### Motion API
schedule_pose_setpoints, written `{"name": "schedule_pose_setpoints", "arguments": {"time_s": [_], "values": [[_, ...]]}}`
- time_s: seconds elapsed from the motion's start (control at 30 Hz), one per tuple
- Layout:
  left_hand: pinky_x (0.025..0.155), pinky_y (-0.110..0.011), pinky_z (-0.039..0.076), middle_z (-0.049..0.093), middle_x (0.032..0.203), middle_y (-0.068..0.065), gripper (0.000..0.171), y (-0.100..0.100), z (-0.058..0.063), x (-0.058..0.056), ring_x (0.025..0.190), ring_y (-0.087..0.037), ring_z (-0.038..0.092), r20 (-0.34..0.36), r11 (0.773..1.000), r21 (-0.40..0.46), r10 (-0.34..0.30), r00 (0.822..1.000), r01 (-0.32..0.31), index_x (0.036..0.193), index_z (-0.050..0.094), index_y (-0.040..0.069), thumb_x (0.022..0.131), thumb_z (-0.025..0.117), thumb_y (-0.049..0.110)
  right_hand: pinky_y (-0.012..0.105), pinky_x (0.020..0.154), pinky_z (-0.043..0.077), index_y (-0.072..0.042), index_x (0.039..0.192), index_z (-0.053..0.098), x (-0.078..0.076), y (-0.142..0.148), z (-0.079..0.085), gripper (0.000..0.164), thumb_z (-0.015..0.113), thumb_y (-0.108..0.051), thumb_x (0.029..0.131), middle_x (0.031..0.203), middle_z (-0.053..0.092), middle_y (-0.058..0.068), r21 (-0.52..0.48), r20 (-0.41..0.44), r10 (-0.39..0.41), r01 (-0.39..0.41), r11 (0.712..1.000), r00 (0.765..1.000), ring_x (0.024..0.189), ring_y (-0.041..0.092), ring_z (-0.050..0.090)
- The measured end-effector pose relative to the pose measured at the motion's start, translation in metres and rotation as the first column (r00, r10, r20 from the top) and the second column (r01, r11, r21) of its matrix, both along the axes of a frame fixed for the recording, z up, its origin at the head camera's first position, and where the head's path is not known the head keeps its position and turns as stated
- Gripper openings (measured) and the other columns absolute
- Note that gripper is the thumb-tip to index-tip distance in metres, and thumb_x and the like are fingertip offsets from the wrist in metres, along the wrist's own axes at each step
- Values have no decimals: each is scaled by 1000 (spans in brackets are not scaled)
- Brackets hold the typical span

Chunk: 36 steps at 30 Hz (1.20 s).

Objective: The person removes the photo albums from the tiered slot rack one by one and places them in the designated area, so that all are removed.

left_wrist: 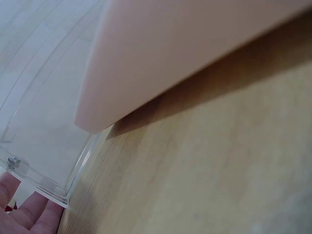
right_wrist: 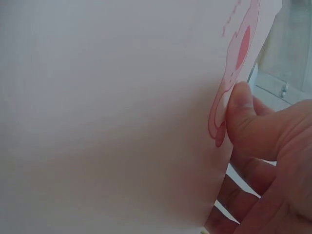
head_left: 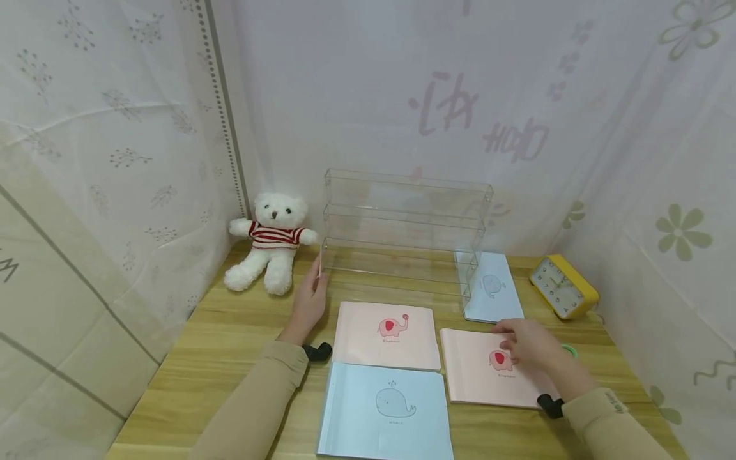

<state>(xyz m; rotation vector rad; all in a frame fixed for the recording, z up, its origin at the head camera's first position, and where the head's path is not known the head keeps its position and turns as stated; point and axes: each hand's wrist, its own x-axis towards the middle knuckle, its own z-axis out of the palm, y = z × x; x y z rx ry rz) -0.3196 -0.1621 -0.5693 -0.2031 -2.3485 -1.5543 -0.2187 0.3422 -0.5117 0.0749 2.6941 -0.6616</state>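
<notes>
A clear tiered acrylic rack stands at the back middle of the wooden table. My left hand rests against its left side; in the left wrist view, fingers touch the rack's lower edge. My right hand pinches a pink elephant booklet near its far right corner. In the right wrist view the thumb lies on the cover and the other fingers are behind it. Another pink elephant booklet lies before the rack, with a blue whale booklet nearer me.
At the rack's right end lies another blue whale booklet. A yellow alarm clock stands at the back right. To the left sits a white teddy bear in a striped shirt. Part of a green ring shows behind my right wrist.
</notes>
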Motion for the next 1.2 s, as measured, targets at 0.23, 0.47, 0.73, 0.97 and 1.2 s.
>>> {"name": "schedule_pose_setpoints", "arguments": {"time_s": [0.23,0.47,0.73,0.97,1.2], "values": [[122,-72,43,47,171,-22,60,-2,-3,0,149,-50,54,1,1000,-11,9,1000,-9,176,32,28,118,47,25,30,69,60,-9,136,73,-2,-12,4,52,74,15,90,102,75,3,27,31,-37,36,999,999,93,21,65],[125,-68,43,48,171,-22,60,-2,-1,2,150,-49,54,40,1000,-2,-19,999,19,177,27,34,120,45,26,32,72,54,-15,123,75,-6,-15,5,38,79,6,91,97,65,1,242,-36,130,-118,963,991,88,21,60],[125,-67,44,44,175,-20,60,1,0,2,156,-45,49,41,999,-25,-35,999,37,177,26,35,121,45,26,39,79,55,-16,115,73,0,-16,6,38,85,5,86,101,59,3,322,-106,184,-141,936,977,91,24,55],[119,-66,50,46,172,-21,61,-3,1,9,146,-48,59,39,999,3,-36,999,36,177,27,29,120,48,27,36,75,52,-11,106,63,2,-22,1,32,84,5,87,90,61,2,247,-84,154,-129,960,984,82,21,57],[127,-64,43,36,177,-22,71,-13,11,36,158,-50,44,102,989,39,-146,984,143,178,21,17,117,55,23,36,72,51,-16,104,68,17,-28,6,17,82,-24,100,92,62,0,267,-190,250,-195,944,949,80,18,55]]}}
